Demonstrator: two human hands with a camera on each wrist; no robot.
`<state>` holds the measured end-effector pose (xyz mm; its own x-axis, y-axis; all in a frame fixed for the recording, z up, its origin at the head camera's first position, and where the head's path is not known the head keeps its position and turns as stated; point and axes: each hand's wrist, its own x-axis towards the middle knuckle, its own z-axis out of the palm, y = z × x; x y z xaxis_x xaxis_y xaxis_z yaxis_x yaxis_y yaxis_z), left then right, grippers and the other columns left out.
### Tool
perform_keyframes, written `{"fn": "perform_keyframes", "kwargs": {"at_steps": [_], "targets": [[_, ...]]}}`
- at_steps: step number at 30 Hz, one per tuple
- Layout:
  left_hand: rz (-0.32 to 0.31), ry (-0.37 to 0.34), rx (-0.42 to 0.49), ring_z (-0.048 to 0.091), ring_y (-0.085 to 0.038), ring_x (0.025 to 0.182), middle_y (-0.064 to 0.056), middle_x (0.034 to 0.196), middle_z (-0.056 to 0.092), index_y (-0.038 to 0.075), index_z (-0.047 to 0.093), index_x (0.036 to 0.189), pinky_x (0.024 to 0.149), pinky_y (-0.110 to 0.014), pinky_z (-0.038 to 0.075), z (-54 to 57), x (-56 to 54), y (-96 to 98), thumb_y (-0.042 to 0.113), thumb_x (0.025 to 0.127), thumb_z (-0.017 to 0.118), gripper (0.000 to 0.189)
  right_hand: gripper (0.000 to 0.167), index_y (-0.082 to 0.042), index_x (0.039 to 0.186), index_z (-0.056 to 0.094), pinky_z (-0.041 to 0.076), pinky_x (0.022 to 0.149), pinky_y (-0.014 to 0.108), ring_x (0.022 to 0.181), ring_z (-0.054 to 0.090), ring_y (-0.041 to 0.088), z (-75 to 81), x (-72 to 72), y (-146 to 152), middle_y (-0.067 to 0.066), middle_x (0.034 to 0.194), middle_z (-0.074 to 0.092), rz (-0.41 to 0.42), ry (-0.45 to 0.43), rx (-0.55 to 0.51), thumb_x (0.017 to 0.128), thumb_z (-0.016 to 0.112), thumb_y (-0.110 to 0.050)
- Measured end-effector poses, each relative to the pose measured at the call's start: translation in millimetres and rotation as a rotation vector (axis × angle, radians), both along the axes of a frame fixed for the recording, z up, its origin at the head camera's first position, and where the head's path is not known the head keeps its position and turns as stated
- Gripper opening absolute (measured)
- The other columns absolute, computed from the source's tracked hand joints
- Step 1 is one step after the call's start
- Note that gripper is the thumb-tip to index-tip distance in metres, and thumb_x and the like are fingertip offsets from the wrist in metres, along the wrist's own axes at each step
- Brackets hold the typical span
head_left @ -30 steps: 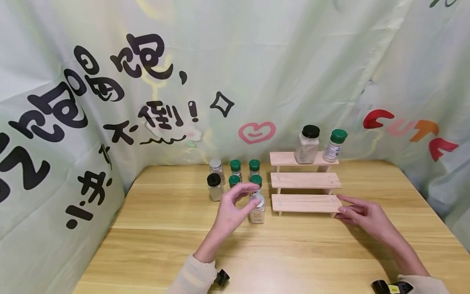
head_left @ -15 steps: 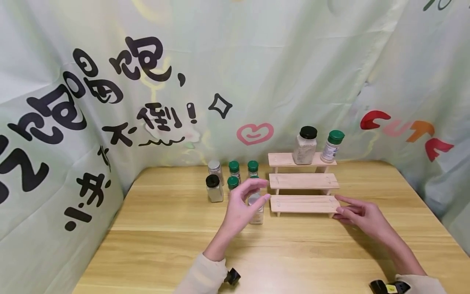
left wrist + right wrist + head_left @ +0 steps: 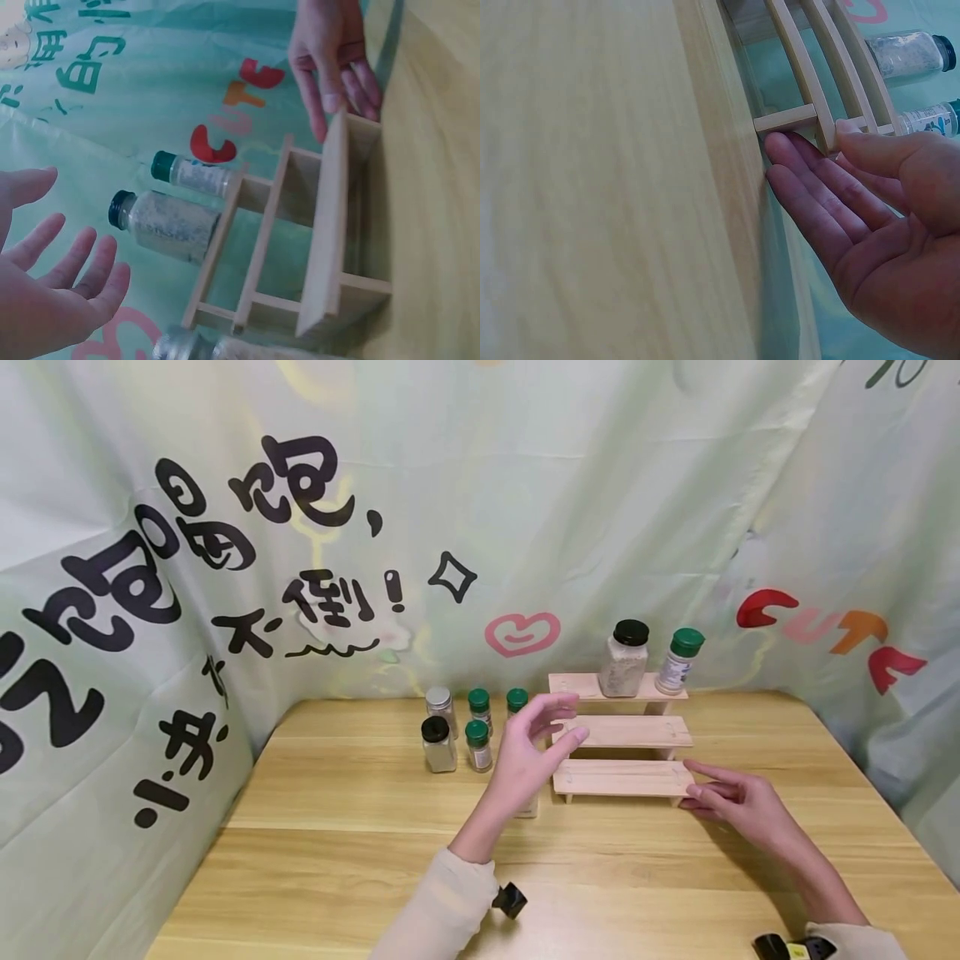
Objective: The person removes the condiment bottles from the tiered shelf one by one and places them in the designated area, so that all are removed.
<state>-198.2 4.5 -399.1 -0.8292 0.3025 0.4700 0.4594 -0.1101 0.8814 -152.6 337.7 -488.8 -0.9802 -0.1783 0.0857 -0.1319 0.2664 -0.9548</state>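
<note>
A three-tier wooden display rack [image 3: 621, 777] stands on the table. At the right end of its lowest shelf, my right hand [image 3: 750, 806] holds the corner, with thumb and fingers about the edge in the right wrist view. My left hand [image 3: 525, 756] hovers by the rack's left side, its fingers spread and curved with nothing between them. A large black-capped jar [image 3: 624, 667] and a green-capped spice bottle [image 3: 677, 667] are upright on the top shelf. Below the left hand, a silver-capped jar [image 3: 184, 345] is mostly hidden in the head view.
Left of the rack stand several bottles: a black-capped jar [image 3: 438, 747], a silver-capped jar [image 3: 439, 702] and green-capped bottles [image 3: 478, 750]. Others are partly behind the left hand. A printed curtain [image 3: 637, 485] encloses the back and sides of the table [image 3: 315, 877].
My left hand has moved off the silver-capped jar, going right and up to the rack's left side. The jar stays on the table. My right hand keeps its place on the rack.
</note>
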Motion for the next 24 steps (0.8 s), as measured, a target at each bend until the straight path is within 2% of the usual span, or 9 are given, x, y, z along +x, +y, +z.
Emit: {"fn": "perform_keyframes", "kwargs": {"at_steps": [5,14,21,24], "targets": [[0.029,-0.031,0.015,0.064,-0.019,0.118,0.001,0.130,0.066,0.008,0.064,0.132,0.104,-0.039,0.052,12.0,-13.6,12.1,0.014,0.095,0.076,0.039,0.048,0.021,0.143,0.041,0.063,0.077,0.034,0.090,0.076,0.021,1.3,-0.2,0.3,0.015,0.104,0.077,0.003,0.006,0.004,0.104,0.058,-0.002],[0.061,-0.073,0.004,0.061,-0.034,0.122,0.000,0.130,0.066,0.011,0.064,0.135,0.104,-0.044,0.052,24.2,-34.0,33.5,0.014,0.093,0.077,0.044,0.050,0.021,0.143,0.040,0.063,0.077,0.035,0.090,0.077,0.023,0.7,2.1,-0.6,0.013,0.104,0.077,-0.010,-0.012,0.014,0.104,0.058,-0.002],[0.106,-0.089,-0.037,0.062,-0.022,0.120,-0.004,0.134,0.065,0.010,0.063,0.136,0.103,-0.041,0.053,33.1,-45.5,49.9,0.016,0.092,0.078,0.047,0.049,0.021,0.143,0.040,0.063,0.077,0.035,0.090,0.076,0.021,0.3,2.3,-0.1,0.011,0.104,0.077,-0.015,-0.018,0.010,0.104,0.058,-0.003],[0.115,-0.100,-0.043,0.061,-0.024,0.123,-0.007,0.137,0.064,0.008,0.062,0.138,0.104,-0.040,0.052,37.6,-51.3,55.8,0.016,0.093,0.078,0.048,0.049,0.022,0.143,0.040,0.063,0.077,0.035,0.090,0.076,0.021,-0.1,1.4,-0.6,0.011,0.104,0.077,-0.009,-0.008,0.011,0.104,0.058,-0.002]]}}
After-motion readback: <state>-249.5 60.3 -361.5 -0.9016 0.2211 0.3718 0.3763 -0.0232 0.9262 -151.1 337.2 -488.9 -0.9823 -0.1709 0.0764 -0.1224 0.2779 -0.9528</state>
